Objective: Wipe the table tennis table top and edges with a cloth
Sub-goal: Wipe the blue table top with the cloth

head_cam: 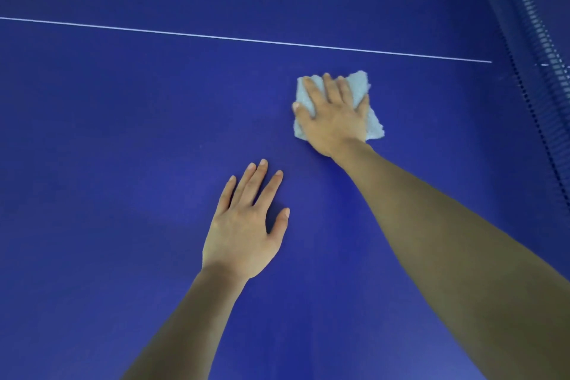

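A: How do you think the cloth (364,86) will handle?

B: It looks like a small piece of pale terry towel, so I judge it light, soft and limp, with no stiffness of its own. It will fold or bunch if it is pushed from one edge only. It is not fragile. On the smooth blue top of the table tennis desk (123,133) it should slide easily.

A: Where is it now, and who holds it?

B: It lies flat on the desk top, right of the centre of the frame, a little below the white line (246,40). The right hand (334,116) lies on top of it with the fingers straight and spread, pressing it down. The fingers are not curled round it. The corners of the cloth show on the upper right, lower right and left of the hand.

A: And the other hand?

B: The left hand (243,225) rests flat on the bare desk in the lower middle of the frame, fingers straight and a little apart. It holds nothing and is well apart from the cloth.

A: Where is the best place to take hold?

B: In my opinion the middle, with a flat palm, as now, so the whole cloth moves together. For the edges of the desk it may be better to pinch it and wrap it round the rim.

A: Please count the things.

B: One cloth, two hands, one desk top, one white line. At the right border of the frame I see one net (543,49).
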